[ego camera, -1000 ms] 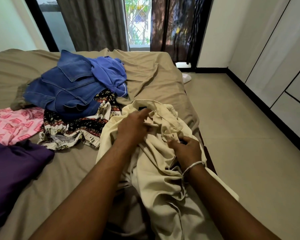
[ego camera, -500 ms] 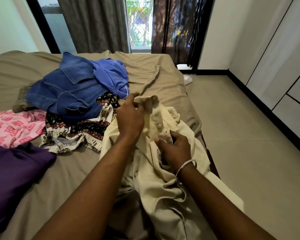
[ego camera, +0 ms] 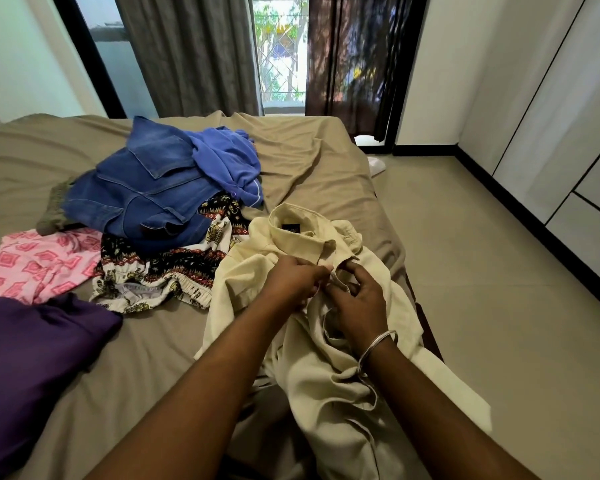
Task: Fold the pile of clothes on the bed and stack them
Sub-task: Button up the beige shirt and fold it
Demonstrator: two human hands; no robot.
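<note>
A cream collared shirt (ego camera: 329, 386) lies rumpled at the near right edge of the bed (ego camera: 312, 171), collar up with a dark label showing. My left hand (ego camera: 293, 280) pinches the shirt front just below the collar. My right hand (ego camera: 357, 303), a metal bangle on its wrist, grips the other front edge beside it. The pile behind holds a denim jacket (ego camera: 142, 192), a blue garment (ego camera: 226, 164) and a black patterned cloth (ego camera: 167, 268).
A pink patterned garment (ego camera: 35, 265) and a purple one (ego camera: 32, 362) lie at the left of the bed. Tiled floor (ego camera: 499, 306) runs along the right, beside white wardrobe doors (ego camera: 568, 116). Curtains and a window stand behind the bed.
The shirt's collar has been turned up and laid out toward the pile. Both hands have come together at the shirt front just below the collar.
</note>
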